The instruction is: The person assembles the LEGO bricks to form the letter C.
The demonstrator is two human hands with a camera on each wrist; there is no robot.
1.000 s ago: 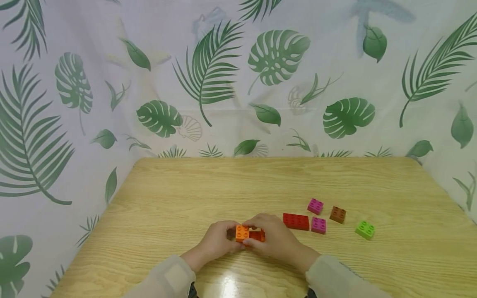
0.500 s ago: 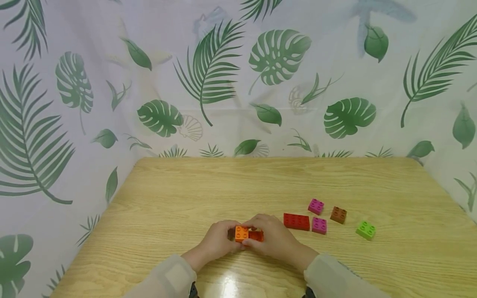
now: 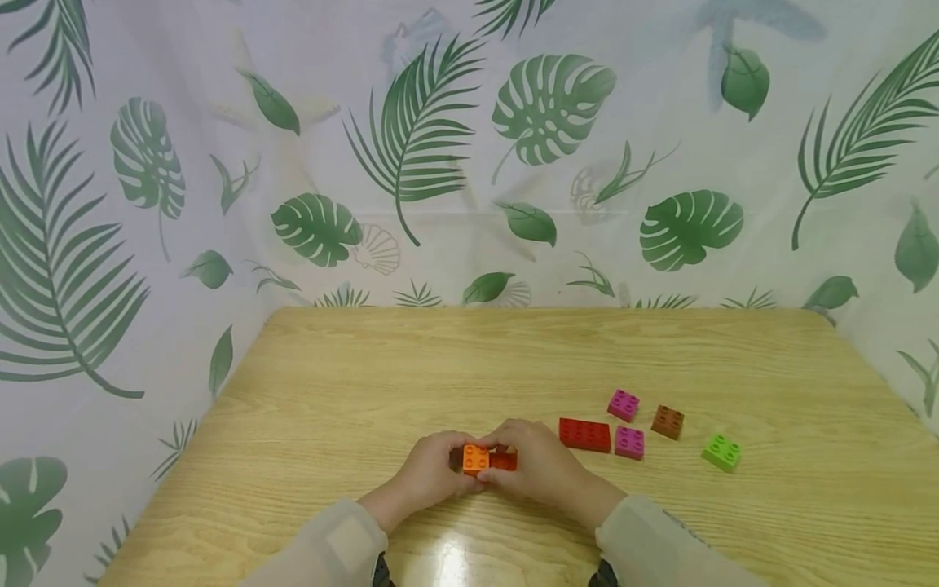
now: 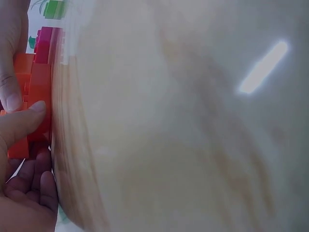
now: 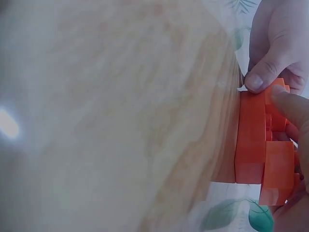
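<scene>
In the head view my two hands meet at a small stack of toy building bricks on the table. An orange brick (image 3: 476, 461) with studs shows between the fingertips, and red-orange pieces show to its right. My left hand (image 3: 431, 469) grips the stack from the left, its thumb on the long red-orange bottom brick (image 4: 40, 92) in the left wrist view. From the right, my right hand (image 3: 541, 466) pinches the upper bricks; in the right wrist view its thumb lies on an orange brick above the bottom one. Another orange brick (image 5: 277, 169) overhangs the bottom brick's near end. Fingers hide part of the stack.
Right of the hands lie a long red brick (image 3: 584, 434), two magenta bricks, one nearer (image 3: 629, 443) and one farther (image 3: 623, 405), a brown brick (image 3: 667, 421) and a lime green brick (image 3: 722, 452). A leaf-patterned cloth (image 3: 455, 163) hangs behind the wooden table (image 3: 381, 367).
The hands stay around the stack with hardly any motion. The whole head view has shifted slightly; the loose bricks lie as before.
</scene>
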